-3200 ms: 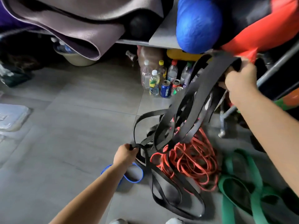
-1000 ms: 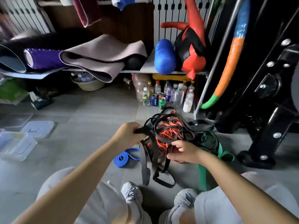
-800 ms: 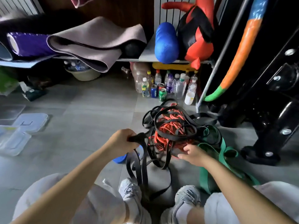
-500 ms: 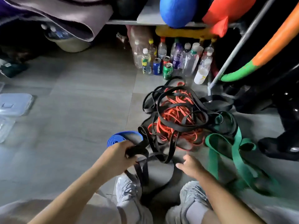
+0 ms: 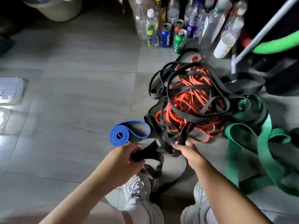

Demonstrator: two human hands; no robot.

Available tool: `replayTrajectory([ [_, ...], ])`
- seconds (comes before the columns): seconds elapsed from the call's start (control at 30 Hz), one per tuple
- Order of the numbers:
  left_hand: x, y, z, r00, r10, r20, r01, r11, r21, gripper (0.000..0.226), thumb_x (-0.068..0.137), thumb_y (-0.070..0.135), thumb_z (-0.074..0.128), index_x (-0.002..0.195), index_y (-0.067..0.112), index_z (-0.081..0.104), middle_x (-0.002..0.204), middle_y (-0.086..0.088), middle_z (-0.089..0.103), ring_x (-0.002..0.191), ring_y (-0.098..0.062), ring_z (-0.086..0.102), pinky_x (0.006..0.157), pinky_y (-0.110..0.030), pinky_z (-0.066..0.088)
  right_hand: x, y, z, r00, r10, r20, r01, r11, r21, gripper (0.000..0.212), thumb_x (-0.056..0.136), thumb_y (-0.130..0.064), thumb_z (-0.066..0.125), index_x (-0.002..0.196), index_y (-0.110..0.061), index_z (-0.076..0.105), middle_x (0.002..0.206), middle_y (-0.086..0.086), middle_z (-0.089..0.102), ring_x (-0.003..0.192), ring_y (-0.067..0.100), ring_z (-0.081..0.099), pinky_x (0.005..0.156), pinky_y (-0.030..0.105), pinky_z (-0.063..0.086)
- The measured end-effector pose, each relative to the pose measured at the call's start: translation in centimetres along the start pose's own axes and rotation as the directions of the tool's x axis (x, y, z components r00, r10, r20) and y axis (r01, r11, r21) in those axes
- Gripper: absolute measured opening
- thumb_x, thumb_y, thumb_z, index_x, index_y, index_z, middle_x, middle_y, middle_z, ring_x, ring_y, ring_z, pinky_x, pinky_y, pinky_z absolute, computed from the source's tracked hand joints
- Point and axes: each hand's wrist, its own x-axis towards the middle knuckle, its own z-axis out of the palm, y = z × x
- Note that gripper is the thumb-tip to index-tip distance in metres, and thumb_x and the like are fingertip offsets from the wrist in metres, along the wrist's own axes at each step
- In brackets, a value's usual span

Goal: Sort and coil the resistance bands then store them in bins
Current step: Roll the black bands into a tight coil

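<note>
A tangle of black resistance bands point(image 5: 191, 88) lies over a heap of thin orange bands point(image 5: 189, 101) on the grey tile floor. My left hand point(image 5: 123, 160) grips a folded length of black band low in the middle. My right hand point(image 5: 187, 151) pinches another black strand just to its right. A coiled blue band point(image 5: 123, 135) lies on the floor just above my left hand. Wide green bands point(image 5: 262, 143) sprawl at the right.
Several plastic bottles and drink cans point(image 5: 179, 39) stand at the top centre. A grey metal rack leg point(image 5: 252, 42) slants at the top right. Clear plastic bin lids point(image 5: 11, 91) lie at the left edge. My two white shoes point(image 5: 137, 196) are at the bottom.
The view has tipped down and closer to the floor. My right hand has moved left and taken hold of a black strand. My left hand keeps its grip on the black band.
</note>
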Motion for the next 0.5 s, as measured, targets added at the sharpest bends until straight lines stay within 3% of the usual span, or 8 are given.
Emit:
replayTrajectory([
  [0.1, 0.7, 0.9, -0.6, 1.000, 0.011, -0.014, -0.010, 0.999, 0.049, 0.010, 0.083, 0.022, 0.059, 0.084, 0.013, 0.059, 0.065, 0.004, 0.051, 0.062, -0.018, 0.045, 0.058, -0.027, 0.036, -1.9, -1.2, -1.0, 0.993, -0.099, 0.066, 0.089, 0.986, 0.144, 0.010, 0.083, -0.004, 0.067, 0.092, -0.008, 0.070, 0.088, 0.008, 0.072, 0.090, 0.026, 0.065, 0.089, 0.040, 0.049],
  [0.17, 1.1, 1.7, -0.6, 1.000, 0.026, -0.011, -0.025, 0.997, 0.073, 0.012, 0.083, 0.021, 0.057, 0.085, 0.010, 0.059, 0.066, 0.000, 0.054, 0.060, -0.018, 0.045, 0.055, -0.028, 0.035, -3.4, -2.7, -2.6, 0.992, -0.109, 0.067, 0.103, 0.991, 0.084, 0.007, 0.086, -0.014, 0.067, 0.079, -0.014, 0.065, 0.071, 0.003, 0.067, 0.078, 0.023, 0.062, 0.079, 0.037, 0.049],
  [0.27, 1.4, 2.9, -0.3, 0.999, 0.049, 0.003, -0.049, 0.996, 0.076, 0.011, 0.082, 0.020, 0.057, 0.076, 0.011, 0.056, 0.058, 0.003, 0.049, 0.052, -0.014, 0.042, 0.051, -0.028, 0.033, -5.7, -6.1, -5.3, 0.990, -0.138, -0.013, 0.137, 0.987, -0.081, 0.023, 0.087, -0.030, 0.066, 0.071, -0.016, 0.059, 0.072, 0.004, 0.061, 0.077, 0.023, 0.059, 0.077, 0.038, 0.051],
  [0.33, 1.3, 3.3, 0.0, 0.998, 0.060, 0.009, -0.061, 0.996, 0.069, 0.013, 0.081, 0.018, 0.058, 0.070, 0.014, 0.053, 0.053, 0.005, 0.045, 0.047, -0.012, 0.040, 0.047, -0.027, 0.032, -7.7, -8.8, -6.6, 0.988, -0.141, 0.057, 0.142, 0.990, -0.018, 0.024, 0.087, -0.030, 0.066, 0.072, -0.014, 0.059, 0.063, 0.005, 0.062, 0.060, 0.019, 0.062, 0.057, 0.030, 0.055],
  [0.4, 1.4, 3.4, 0.3, 0.998, 0.061, 0.003, -0.061, 0.993, 0.099, 0.008, 0.080, 0.016, 0.057, 0.073, 0.013, 0.055, 0.054, 0.005, 0.046, 0.046, -0.012, 0.041, 0.048, -0.027, 0.034, -9.5, -11.3, -7.8, 0.985, -0.145, 0.096, 0.142, 0.989, 0.040, 0.024, 0.088, -0.028, 0.066, 0.070, -0.013, 0.058, 0.049, 0.000, 0.061, 0.042, 0.012, 0.060, 0.041, 0.021, 0.048],
  [0.5, 1.5, 3.8, 0.3, 0.999, 0.036, -0.032, -0.033, 0.995, 0.099, 0.006, 0.081, 0.020, 0.058, 0.083, 0.016, 0.061, 0.060, 0.003, 0.053, 0.054, -0.015, 0.049, 0.054, -0.030, 0.043, -11.4, -13.5, -8.9, 0.978, -0.191, 0.088, 0.183, 0.979, 0.088, 0.022, 0.088, -0.026, 0.067, 0.071, -0.014, 0.059, 0.057, 0.002, 0.062, 0.047, 0.015, 0.062, 0.044, 0.024, 0.051],
])
